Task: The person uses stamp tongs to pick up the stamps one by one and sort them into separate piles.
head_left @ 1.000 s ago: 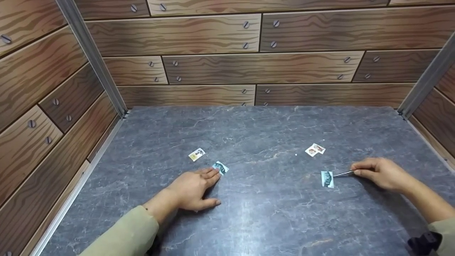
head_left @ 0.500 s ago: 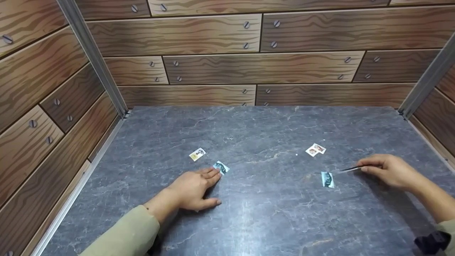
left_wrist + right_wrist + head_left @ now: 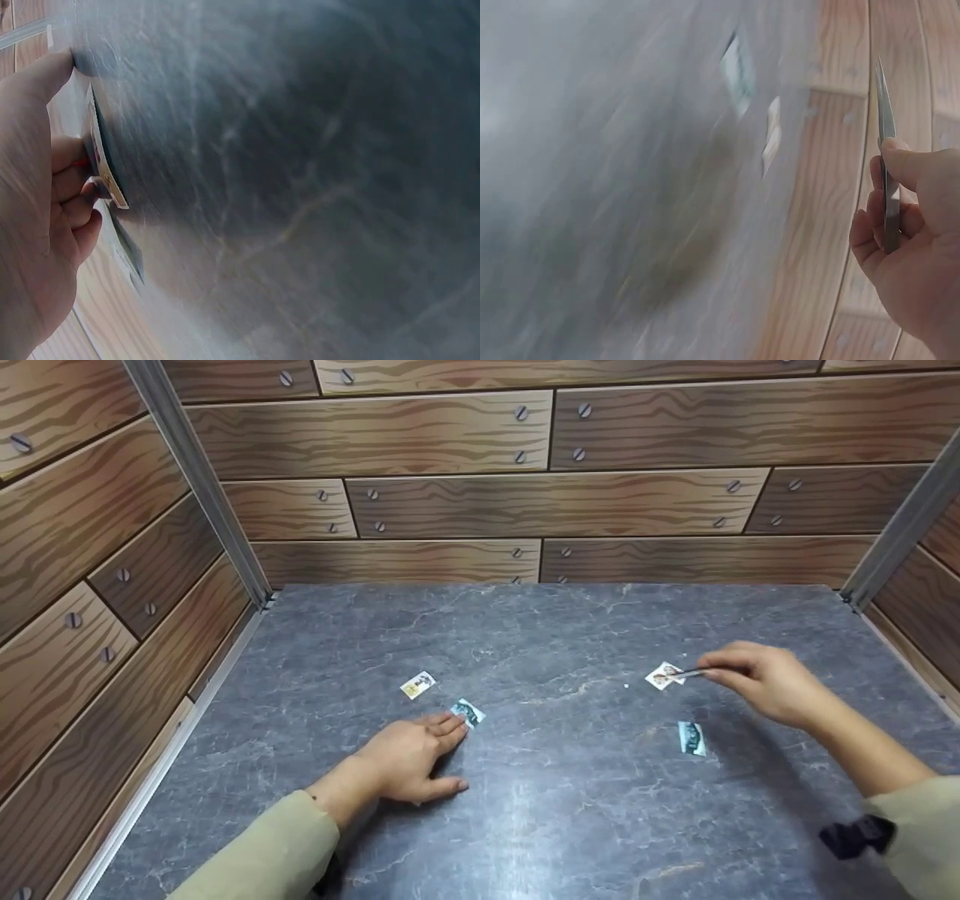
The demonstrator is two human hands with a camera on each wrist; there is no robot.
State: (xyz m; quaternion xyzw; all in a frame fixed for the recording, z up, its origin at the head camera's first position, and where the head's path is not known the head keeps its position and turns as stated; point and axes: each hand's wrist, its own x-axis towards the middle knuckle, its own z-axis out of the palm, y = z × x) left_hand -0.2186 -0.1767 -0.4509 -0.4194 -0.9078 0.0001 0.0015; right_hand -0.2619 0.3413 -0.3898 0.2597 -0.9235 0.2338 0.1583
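Head view, from the fingers out: the right hand (image 3: pixel 761 682) pinches tweezers (image 3: pixel 691 670) between thumb and fingers, tips over two white stamps (image 3: pixel 657 681) that touch or overlap (whether the tips have hold of one, I can't tell). Nearer the person lies a blue stamp (image 3: pixel 691 739), clear of both hands. Across the table (image 3: pixel 555 795), the left hand (image 3: pixel 405 761) lies flattish, fingers stretched and gripping nothing, fingertips on a second blue stamp (image 3: pixel 471 714); a yellow stamp (image 3: pixel 418 685) sits just beyond. I'd judge the work partway: stamps in two loose groups, the white ones not yet parted.
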